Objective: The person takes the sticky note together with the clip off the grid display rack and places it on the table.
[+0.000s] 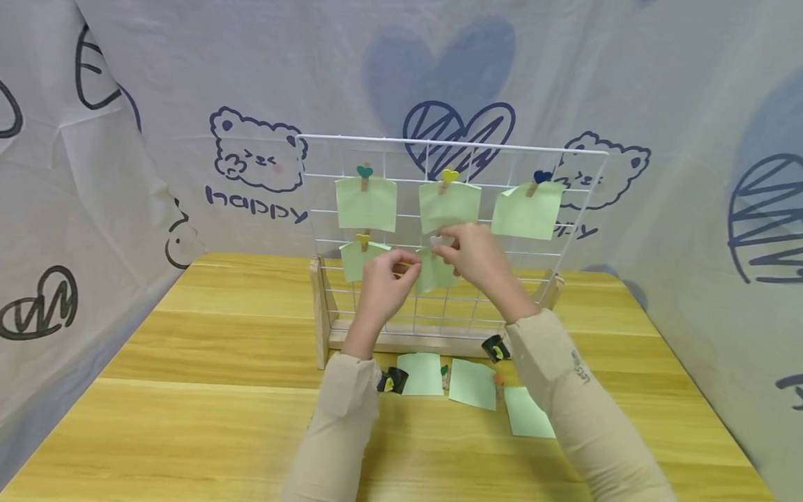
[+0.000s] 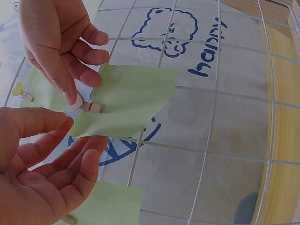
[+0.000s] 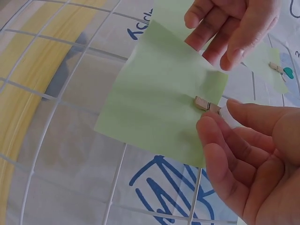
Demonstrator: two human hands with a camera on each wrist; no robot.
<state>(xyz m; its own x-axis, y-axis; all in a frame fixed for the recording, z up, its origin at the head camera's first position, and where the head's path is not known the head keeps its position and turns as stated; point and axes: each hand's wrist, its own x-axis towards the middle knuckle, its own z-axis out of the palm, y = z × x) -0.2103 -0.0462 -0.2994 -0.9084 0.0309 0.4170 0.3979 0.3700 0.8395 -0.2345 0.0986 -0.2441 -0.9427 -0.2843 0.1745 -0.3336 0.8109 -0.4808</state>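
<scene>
My right hand (image 1: pixel 479 256) pinches a small wooden clothespin (image 3: pixel 206 105) with a white heart between thumb and index finger. The clothespin sits on the top edge of a pale green paper note (image 3: pixel 157 93), which hangs against a white wire grid (image 1: pixel 452 142). My left hand (image 1: pixel 384 284) is at the note's left upper corner, its thumb and index fingertips close together just off the paper and the other fingers loosely bent. Left of it hangs another note (image 1: pixel 354 263) under a yellow heart clothespin (image 1: pixel 363 241).
Three notes hang in the upper row, under green (image 1: pixel 364 171), yellow (image 1: pixel 449 175) and dark blue (image 1: pixel 542 177) heart clothespins. The grid stands in a wooden base (image 1: pixel 320 314). On the table (image 1: pixel 207 418) lie loose notes (image 1: pixel 472 383), a green clothespin (image 1: pixel 445 376) and an orange one (image 1: pixel 499 380).
</scene>
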